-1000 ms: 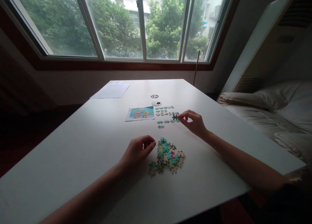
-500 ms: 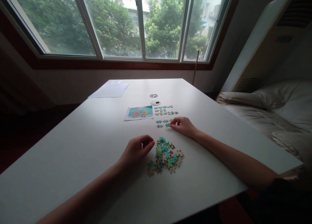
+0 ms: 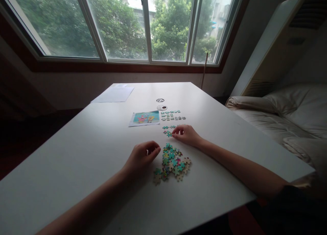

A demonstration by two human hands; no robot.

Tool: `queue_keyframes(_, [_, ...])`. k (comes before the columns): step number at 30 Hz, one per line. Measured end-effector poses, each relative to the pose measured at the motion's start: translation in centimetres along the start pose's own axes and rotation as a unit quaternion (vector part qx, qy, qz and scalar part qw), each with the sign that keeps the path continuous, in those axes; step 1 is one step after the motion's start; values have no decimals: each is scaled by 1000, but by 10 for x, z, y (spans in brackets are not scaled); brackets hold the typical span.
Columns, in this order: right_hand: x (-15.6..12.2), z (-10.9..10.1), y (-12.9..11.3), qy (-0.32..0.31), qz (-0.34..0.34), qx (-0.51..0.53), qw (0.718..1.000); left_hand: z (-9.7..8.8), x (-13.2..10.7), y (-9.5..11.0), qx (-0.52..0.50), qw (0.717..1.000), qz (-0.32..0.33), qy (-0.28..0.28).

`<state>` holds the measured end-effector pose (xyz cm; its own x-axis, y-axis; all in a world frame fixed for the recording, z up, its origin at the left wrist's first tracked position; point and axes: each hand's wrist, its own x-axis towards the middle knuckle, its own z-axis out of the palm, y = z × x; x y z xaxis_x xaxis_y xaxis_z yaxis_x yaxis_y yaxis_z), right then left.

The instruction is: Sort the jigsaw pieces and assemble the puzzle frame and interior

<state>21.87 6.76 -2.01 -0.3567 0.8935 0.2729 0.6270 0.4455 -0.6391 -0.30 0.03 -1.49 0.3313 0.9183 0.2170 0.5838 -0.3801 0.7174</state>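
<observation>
My right hand pinches a small teal jigsaw piece at its fingertips, right beside another loose piece below the sorted rows. To the left of the heap, my left hand rests on the table with fingers curled and thumb against forefinger; nothing shows in it. The heap of jigsaw pieces mixes teal, yellow, pink and bare backing sides. Beyond it lie short rows of sorted pieces. A printed picture sheet with cartoon figures on teal lies left of those rows.
The white table reaches toward the window. Two round discs lie beyond the rows, and a sheet of paper is at the far left. A padded sofa stands along the right side.
My right hand has moved a little left and toward me, bringing the jigsaw piece close to its neighbour. My left hand has stayed by the heap.
</observation>
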Motion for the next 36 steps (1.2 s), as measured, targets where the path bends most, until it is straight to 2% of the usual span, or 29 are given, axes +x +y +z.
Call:
queue_keyframes(3, [-1,2,2,-6,-21,-4,1000,-1,0,0,3,1000,2,2])
queue_keyframes(11, [-6,3,7,-30,-135,-8,990,-1,0,0,11,1000,7,9])
queue_keyframes(26, [-7,-2,3,-43,-156,-3,987,-2,0,-1,43,998,43,6])
queue_keyframes(32, [-17,-17,-1,-154,-177,8,972,-4,0,-6,90,992,90,-1])
queue_keyframes(36, [-21,-19,-11,-181,-185,-7,966,-3,0,-8,153,979,132,-27])
